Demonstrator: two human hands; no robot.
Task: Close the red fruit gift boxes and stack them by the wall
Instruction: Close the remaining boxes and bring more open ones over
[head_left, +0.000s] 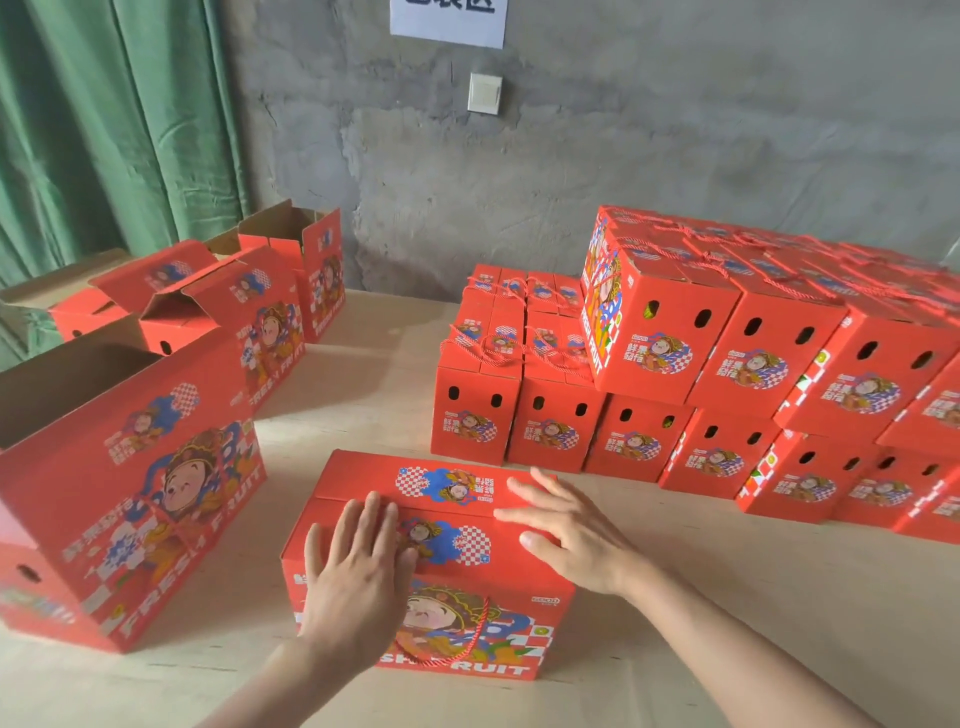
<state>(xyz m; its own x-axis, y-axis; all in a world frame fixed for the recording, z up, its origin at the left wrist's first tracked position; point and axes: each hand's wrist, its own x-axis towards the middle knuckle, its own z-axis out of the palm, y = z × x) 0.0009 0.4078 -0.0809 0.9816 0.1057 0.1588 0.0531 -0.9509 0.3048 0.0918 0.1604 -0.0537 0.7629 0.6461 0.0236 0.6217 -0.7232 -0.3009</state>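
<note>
A red fruit gift box (447, 488) stands in front of me on the wooden table, its two top flaps folded down flat. My left hand (358, 577) lies palm down on the near flap with fingers spread. My right hand (569, 530) rests flat on the right part of the top, fingers apart. A red rope handle (467, 636) hangs on the box's front face. To the right, closed red boxes (670, 332) are stacked in two layers against the grey wall.
Open red boxes stand at the left: a large one (130, 467) close by and several others (249, 312) farther back near the green curtain (104, 119). Bare wooden tabletop (727, 597) lies between my box and the stack.
</note>
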